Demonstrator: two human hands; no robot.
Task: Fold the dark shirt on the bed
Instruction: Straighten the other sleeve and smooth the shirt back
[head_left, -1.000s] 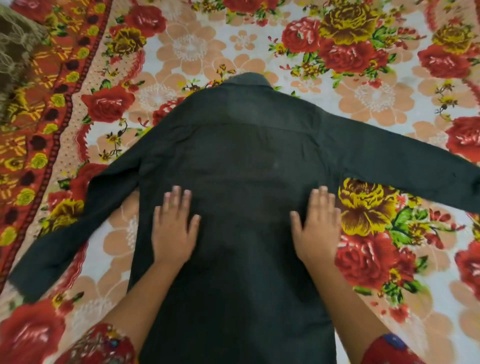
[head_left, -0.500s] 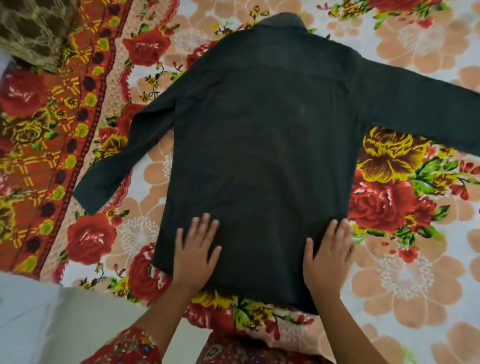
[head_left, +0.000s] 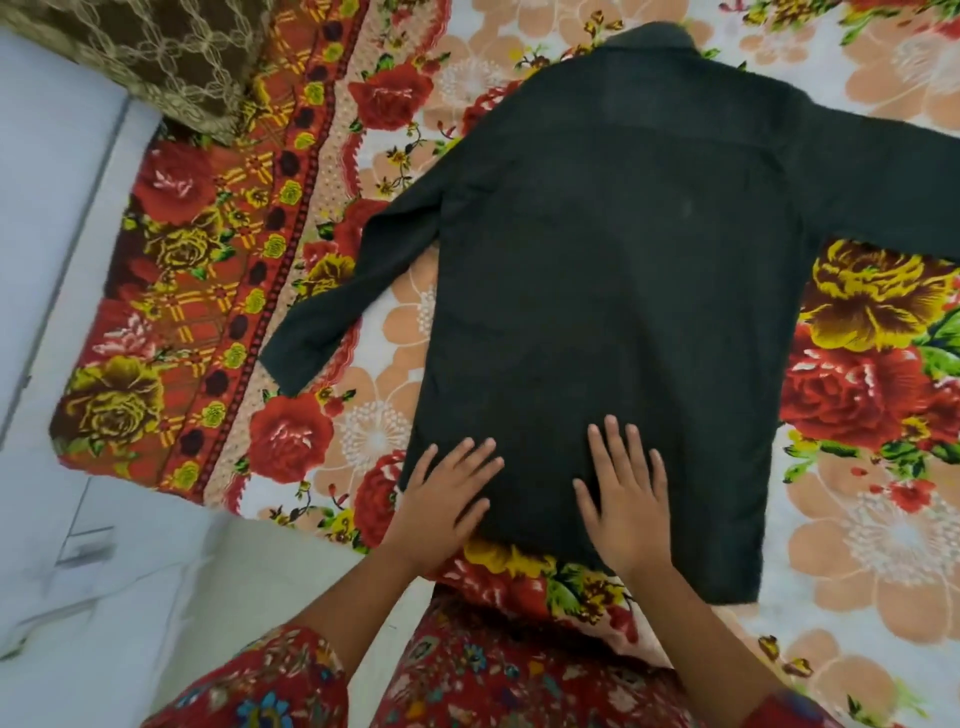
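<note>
Head view: dark shirt (head_left: 597, 312) right sleeve cut off by frame edge.

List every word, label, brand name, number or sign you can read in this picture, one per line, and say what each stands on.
None can be read.
The dark shirt lies back up, showing no label or print.
The floral bedsheet carries only flowers and border patterns.
The left hand and right hand, flat on the shirt, bear no writing.
</note>
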